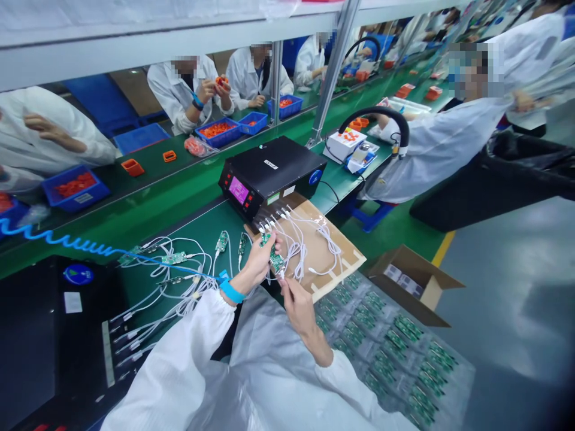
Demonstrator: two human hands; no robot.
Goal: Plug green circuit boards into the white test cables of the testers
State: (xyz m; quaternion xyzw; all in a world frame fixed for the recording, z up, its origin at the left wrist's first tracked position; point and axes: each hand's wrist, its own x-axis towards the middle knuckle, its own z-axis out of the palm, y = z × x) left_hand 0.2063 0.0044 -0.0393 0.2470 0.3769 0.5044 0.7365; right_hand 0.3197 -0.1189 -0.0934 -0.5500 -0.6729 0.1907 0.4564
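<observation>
My left hand, with a blue wrist strap on its wrist, is closed on a green circuit board. At the board's near end, my right hand pinches a white cable plug; whether the plug is fully seated I cannot tell. Just beyond my hands stands a black test box with a lit pink screen. White cables run from its front over a brown cardboard sheet. Several more boards with white cables attached lie to the left.
A second black box occupies the left. Bagged boards fill a tray at lower right, beside an open carton. A coiled blue cord crosses the left side. Co-workers sit across the conveyor near blue bins, and another person sits at right.
</observation>
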